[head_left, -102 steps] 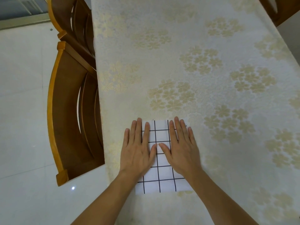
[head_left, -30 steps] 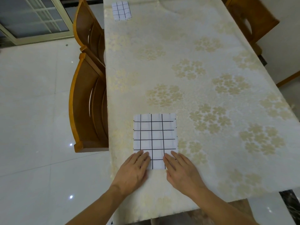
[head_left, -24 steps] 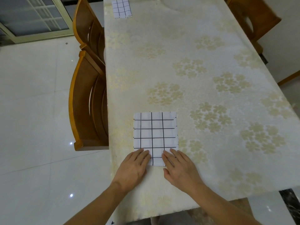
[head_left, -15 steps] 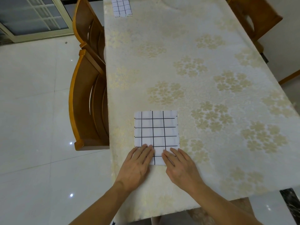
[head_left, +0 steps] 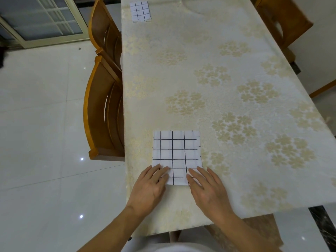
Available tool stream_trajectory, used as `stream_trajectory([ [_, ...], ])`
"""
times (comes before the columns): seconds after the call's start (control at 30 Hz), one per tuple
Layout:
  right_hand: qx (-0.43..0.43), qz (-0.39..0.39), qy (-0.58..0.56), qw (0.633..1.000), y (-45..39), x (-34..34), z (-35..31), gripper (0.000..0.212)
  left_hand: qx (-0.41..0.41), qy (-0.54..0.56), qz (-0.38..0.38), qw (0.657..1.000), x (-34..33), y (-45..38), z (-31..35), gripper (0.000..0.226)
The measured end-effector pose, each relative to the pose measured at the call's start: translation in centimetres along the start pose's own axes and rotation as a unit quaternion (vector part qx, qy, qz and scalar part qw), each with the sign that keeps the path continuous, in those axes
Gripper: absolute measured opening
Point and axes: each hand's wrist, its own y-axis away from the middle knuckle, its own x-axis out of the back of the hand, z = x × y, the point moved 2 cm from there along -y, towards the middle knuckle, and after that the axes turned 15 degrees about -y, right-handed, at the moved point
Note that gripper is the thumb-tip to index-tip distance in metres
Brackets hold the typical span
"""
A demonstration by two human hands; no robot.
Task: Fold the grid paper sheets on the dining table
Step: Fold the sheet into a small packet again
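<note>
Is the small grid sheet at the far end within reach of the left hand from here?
Probably not: the left hand rests on the near sheet, and the far sheet lies across the table's length.

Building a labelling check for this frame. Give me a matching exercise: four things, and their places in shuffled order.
Things:
1. near sheet
2. far sheet
3. left hand
4. right hand

Places:
A. far left corner of the table
B. fingers on the near sheet's near right corner
C. flat on the table, straight ahead of the person
D. fingers on the near sheet's near left corner

Pairs: 1-C, 2-A, 3-D, 4-B
</note>
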Motion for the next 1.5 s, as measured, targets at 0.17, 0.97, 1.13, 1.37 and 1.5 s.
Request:
stream_trajectory([
  [0.17, 0.010, 0.025, -0.024, 0.999, 1.1, 3.5, -1.9, 0.021, -0.009, 0.008, 0.010, 1.000, 4.3, 1.6, 0.9, 0.036],
  [0.97, -0.192, -0.051, -0.009, 0.980, -6.9, -0.8, 4.0, 0.043, 0.051, -0.025, -0.087, 0.995, -1.1, -8.8, -1.8, 0.050],
  [1.13, -0.176, -0.087, -0.020, 0.980, -6.4, -2.7, 1.8, 0.054, 0.006, 0.007, -0.109, 0.994, -3.4, -7.1, -0.2, 0.055],
  [1.37, -0.214, -0.164, -0.018, 0.963, -5.9, -5.8, 1.6, 0.066, 0.000, 0.015, -0.115, 0.993, -5.8, -6.4, 0.0, 0.059],
  [1.5, -0.209, -0.173, -0.012, 0.962, -6.0, -5.9, 1.9, 0.070, 0.022, 0.007, -0.133, 0.991, -6.2, -5.8, -0.1, 0.062],
])
